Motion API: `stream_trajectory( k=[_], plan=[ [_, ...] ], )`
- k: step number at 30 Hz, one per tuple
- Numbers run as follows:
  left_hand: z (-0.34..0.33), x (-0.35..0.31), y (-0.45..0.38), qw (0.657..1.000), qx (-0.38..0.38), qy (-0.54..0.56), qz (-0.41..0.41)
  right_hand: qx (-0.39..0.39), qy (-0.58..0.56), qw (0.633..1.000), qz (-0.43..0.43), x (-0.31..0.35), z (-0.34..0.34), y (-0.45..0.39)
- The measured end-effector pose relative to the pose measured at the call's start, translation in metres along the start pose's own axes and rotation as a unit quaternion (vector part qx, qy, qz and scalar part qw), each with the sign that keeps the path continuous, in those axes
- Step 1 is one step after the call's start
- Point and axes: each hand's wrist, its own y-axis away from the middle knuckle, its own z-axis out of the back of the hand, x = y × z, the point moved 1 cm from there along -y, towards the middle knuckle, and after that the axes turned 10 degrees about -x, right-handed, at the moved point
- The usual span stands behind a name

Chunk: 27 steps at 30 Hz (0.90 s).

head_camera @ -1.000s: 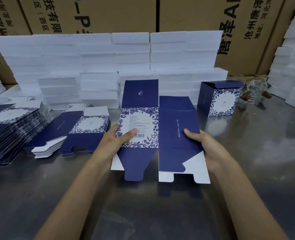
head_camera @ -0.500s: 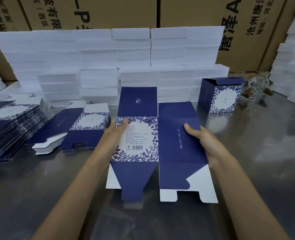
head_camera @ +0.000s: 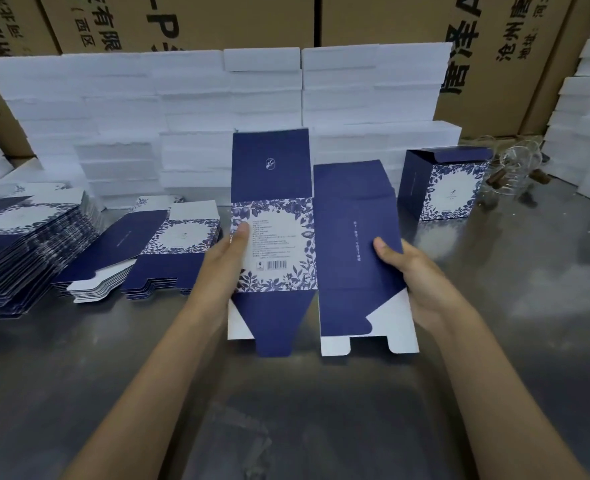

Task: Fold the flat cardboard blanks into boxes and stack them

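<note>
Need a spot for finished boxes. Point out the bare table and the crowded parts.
Bare table lies right of the held blank, in front of the folded box, and near the forearms. Crowded: blank stacks on the left, foam blocks behind, glassware far right.

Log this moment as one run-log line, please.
stage: opening blank | left hand: grips blank left edge | right hand: grips right edge | folded box: one, back right
</note>
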Motion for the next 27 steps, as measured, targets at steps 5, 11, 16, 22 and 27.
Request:
stream_trajectory(
  k=[5,11,16,22,27],
  plan=[
    [-0.003,-0.002,0.002,0.990,-0.079,-0.068,-0.096,0.029,0.010,0.999,-0.043,0.002,0.004,0.004],
    [0.000,0.002,0.000,0.993,-0.068,-0.072,-0.068,-0.003,0.058,0.998,-0.015,0.000,0.004,0.000],
    [-0.002,0.005,-0.001,0.986,-0.072,-0.131,-0.077,-0.018,0.077,0.997,-0.023,0.000,0.003,-0.004],
    [-0.004,0.006,0.000,0.984,-0.085,-0.143,-0.061,0.010,0.047,0.999,-0.019,0.005,0.008,0.001],
    [-0.012,-0.004,0.018,0.929,0.014,-0.294,-0.225,-0.026,-0.050,0.993,-0.104,0.009,0.008,0.009]
  ],
)
